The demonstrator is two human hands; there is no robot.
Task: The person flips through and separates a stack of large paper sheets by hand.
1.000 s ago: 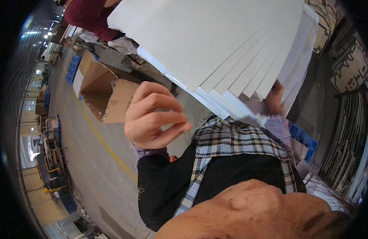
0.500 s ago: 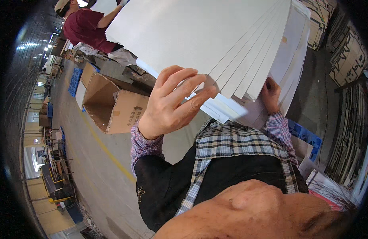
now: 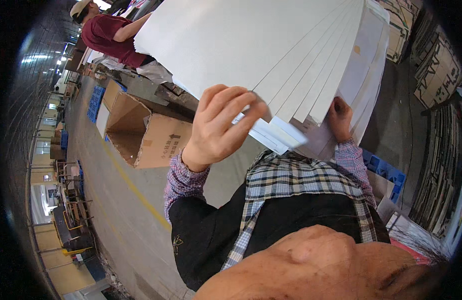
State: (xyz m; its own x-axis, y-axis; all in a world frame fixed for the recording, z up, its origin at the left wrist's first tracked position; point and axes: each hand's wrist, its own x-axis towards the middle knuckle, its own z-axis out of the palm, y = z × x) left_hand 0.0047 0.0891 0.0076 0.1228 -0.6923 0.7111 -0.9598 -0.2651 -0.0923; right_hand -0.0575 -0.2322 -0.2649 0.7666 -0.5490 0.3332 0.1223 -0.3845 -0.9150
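A stack of large white paperboard sheets (image 3: 231, 45) lies before me, the upper ones fanned so that their near right edges step apart. My left hand (image 3: 223, 125) is closed at the near left corner of the top sheets, its thumb and fingers bent around the corner. At the fan's right near edge, my right hand (image 3: 339, 120) has its fingers curled in against the sheets; whatever it grips is hidden. Between the hands, under the corners, sits a pale folded piece (image 3: 278, 135), blurred in part.
An open cardboard box (image 3: 158, 140) stands on the floor to the left. Blue pallets (image 3: 383, 172) lie by my right side, with stacked boards (image 3: 436, 165) beyond. A co-worker in a dark red shirt (image 3: 106, 37) stands at the far left.
My left hand has shifted slightly left with the sheet corner. My right hand stays about where it was. The co-worker's forearm has moved, and the pale sheet near it is no longer seen there.
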